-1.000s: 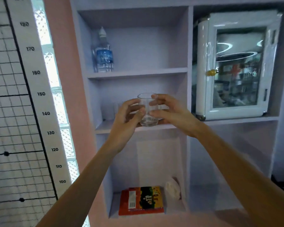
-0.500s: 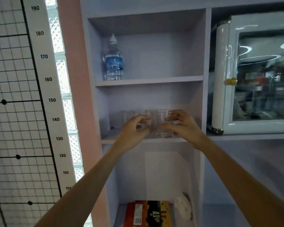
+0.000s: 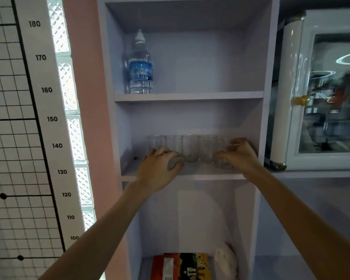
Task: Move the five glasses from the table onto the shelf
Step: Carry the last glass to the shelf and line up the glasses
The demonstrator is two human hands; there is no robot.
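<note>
Several clear glasses stand in a row on the middle shelf [image 3: 198, 176] of a pale lilac bookcase. My right hand [image 3: 239, 157] is closed around the rightmost glass [image 3: 220, 158], which rests on the shelf board. My left hand [image 3: 160, 170] reaches in at the left end of the row. Its fingers and thumb curl around the base of the second glass [image 3: 173, 145]. The leftmost glass [image 3: 156, 141], the middle glass [image 3: 190, 148] and the fourth glass [image 3: 207, 148] stand untouched between and behind my hands.
A water bottle [image 3: 140, 71] stands on the shelf above. A colourful book [image 3: 182, 265] and a white bundle [image 3: 225, 259] lie on the bottom shelf. A white glass-door cabinet [image 3: 291, 98] sits to the right, a height chart [image 3: 47, 118] to the left.
The glass I held in both hands in front of the shelf now stands at the right end of the row. My left hand has moved left along the row. The view has come closer.
</note>
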